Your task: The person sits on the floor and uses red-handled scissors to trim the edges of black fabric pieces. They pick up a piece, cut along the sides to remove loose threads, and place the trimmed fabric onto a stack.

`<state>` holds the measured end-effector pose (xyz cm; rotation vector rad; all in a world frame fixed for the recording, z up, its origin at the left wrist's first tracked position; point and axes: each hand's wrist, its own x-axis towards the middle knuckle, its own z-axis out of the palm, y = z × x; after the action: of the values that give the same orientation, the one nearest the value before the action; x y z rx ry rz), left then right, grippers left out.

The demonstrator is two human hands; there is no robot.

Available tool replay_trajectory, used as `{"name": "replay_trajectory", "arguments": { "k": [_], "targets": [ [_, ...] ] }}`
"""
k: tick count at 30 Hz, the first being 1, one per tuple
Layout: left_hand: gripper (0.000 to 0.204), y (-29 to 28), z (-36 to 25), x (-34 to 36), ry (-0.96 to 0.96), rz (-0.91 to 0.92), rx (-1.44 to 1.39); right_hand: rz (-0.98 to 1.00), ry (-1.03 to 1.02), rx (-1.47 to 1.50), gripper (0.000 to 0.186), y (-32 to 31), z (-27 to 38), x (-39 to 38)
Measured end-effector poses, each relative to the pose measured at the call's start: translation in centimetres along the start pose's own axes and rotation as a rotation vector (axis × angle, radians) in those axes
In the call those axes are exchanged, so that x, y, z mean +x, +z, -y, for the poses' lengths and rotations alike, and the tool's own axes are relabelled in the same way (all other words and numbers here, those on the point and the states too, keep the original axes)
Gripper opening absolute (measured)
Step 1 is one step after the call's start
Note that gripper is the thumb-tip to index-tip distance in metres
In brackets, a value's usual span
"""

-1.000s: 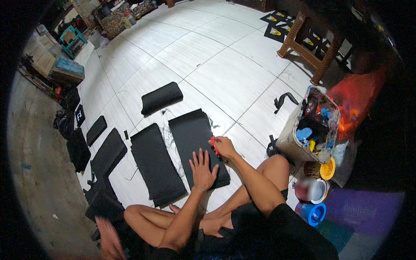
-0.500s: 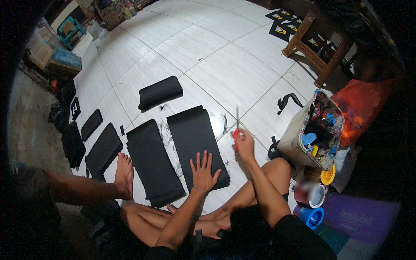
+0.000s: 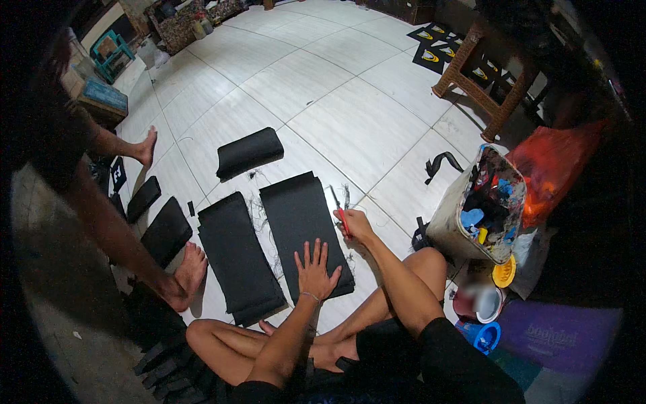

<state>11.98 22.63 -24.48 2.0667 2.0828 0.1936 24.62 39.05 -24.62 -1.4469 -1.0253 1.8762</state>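
Note:
My left hand (image 3: 317,273) lies flat, fingers spread, on the near part of a stack of black fabric pieces (image 3: 296,209). Beside that stack's right edge, my right hand (image 3: 356,227) grips red-handled scissors (image 3: 345,221), their blades pointing away from me. Loose dark threads (image 3: 346,195) lie on the floor by the blades. To the left is a second black fabric stack (image 3: 239,256), its layers slightly uneven. A smaller folded black bundle (image 3: 250,153) rests beyond both stacks.
At my left, another person's bare foot (image 3: 191,273) stands close to the second stack. More black pieces (image 3: 165,232) lie there. On my right are a scrap-filled bin (image 3: 447,219), a red plastic bag (image 3: 555,175), a blue container (image 3: 479,337) and a brown stool (image 3: 471,87).
My right hand has brought the scissors leftward, closer to the stack's edge. My left hand stays on the fabric. At the left, the other person's second leg and foot have come into view.

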Motion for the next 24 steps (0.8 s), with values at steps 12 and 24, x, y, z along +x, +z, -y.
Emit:
{"name": "replay_trajectory", "arguments": {
  "k": [12, 24],
  "targets": [
    [0.079, 0.0, 0.1, -0.3, 0.002, 0.003, -0.038, -0.036, 0.040, -0.137, 0.031, -2.5, -3.0, -6.4],
    [0.080, 0.0, 0.2, -0.3, 0.004, -0.025, -0.033, -0.124, -0.093, -0.353, 0.050, 1.3, -2.8, -3.0]
  ]
}}
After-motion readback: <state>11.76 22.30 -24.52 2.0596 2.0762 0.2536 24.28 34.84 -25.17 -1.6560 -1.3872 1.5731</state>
